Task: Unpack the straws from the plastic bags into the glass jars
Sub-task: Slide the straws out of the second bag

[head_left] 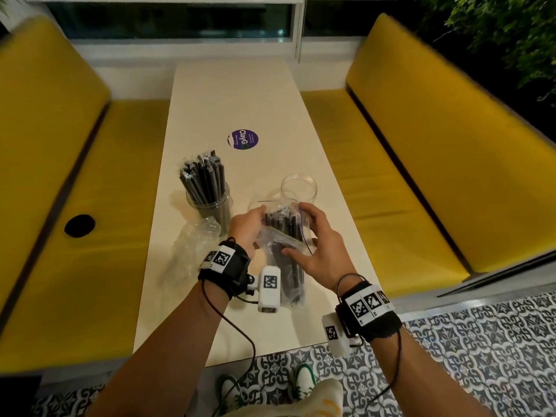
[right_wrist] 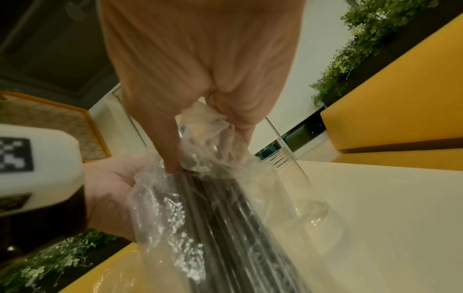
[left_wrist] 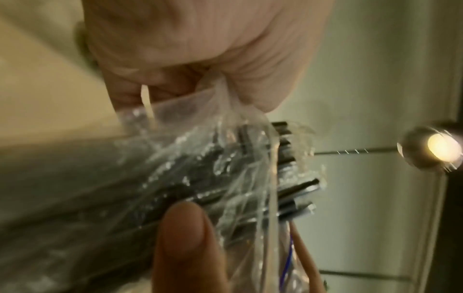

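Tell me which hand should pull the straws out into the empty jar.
Probably the right hand: it is nearer the empty jar, and its fingers sit at the bag mouth. The left hand can hold the bag.

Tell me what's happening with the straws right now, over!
Left hand and right hand both grip the bag of straws at its mouth. Empty jar just behind. Nothing in the way.

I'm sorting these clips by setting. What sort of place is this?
Probably a cafe or restaurant booth: yellow cushioned benches flank a long cream table by a window, the floor is patterned tile, and a clear jar of wrapped dark straws stands on the table.
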Action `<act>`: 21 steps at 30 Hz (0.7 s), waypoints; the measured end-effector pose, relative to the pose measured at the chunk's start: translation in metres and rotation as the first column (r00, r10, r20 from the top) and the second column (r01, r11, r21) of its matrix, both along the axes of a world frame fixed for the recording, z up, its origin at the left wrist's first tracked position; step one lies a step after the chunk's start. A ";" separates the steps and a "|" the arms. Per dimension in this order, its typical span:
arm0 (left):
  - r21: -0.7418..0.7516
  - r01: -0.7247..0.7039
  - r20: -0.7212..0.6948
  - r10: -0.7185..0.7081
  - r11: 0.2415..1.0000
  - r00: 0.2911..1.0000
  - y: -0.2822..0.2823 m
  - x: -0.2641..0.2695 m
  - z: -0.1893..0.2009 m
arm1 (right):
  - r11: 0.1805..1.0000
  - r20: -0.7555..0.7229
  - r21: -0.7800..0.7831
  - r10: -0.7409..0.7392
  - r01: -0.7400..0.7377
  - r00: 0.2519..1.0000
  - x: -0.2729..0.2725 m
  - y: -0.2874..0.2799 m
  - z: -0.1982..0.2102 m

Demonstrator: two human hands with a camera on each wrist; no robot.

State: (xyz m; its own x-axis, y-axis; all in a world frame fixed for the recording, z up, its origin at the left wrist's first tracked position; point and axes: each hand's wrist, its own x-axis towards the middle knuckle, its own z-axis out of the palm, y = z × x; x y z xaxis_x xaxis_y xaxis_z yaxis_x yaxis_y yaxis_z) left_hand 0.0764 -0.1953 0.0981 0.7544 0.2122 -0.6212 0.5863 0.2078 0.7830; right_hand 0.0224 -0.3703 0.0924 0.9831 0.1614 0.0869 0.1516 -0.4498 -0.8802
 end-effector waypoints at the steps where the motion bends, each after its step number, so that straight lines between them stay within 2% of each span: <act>1: -0.031 0.011 -0.003 -0.012 0.999 1.000 -0.001 -0.002 -0.001 | 1.000 0.006 0.015 -0.010 0.010 1.000 0.000 0.000 0.001; 4: -0.098 0.093 0.052 -0.088 0.991 0.995 -0.001 -0.007 -0.006 | 0.995 -0.028 0.066 -0.079 0.081 0.996 0.002 -0.003 0.001; 9: -0.152 0.121 0.180 -0.093 0.981 0.979 -0.001 -0.008 -0.002 | 0.967 -0.204 0.157 -0.166 0.199 0.965 0.006 -0.003 -0.018; 12: -0.119 0.037 0.142 -0.020 0.992 0.990 -0.001 -0.009 -0.007 | 0.968 -0.184 0.167 -0.156 0.187 0.970 0.007 0.002 -0.019; 16: -0.070 -0.064 0.137 0.073 0.996 0.988 -0.001 -0.011 -0.014 | 0.959 -0.149 0.265 -0.064 0.102 0.987 0.004 0.011 -0.011; 19: -0.073 -0.046 0.154 0.056 0.996 0.986 -0.004 -0.014 -0.011 | 0.941 -0.104 0.267 -0.188 0.209 0.977 0.006 0.017 -0.013; 21: -0.051 0.028 0.163 -0.019 0.998 0.986 -0.008 -0.016 -0.008 | 0.904 -0.114 0.276 -0.306 0.326 0.945 0.010 0.018 -0.018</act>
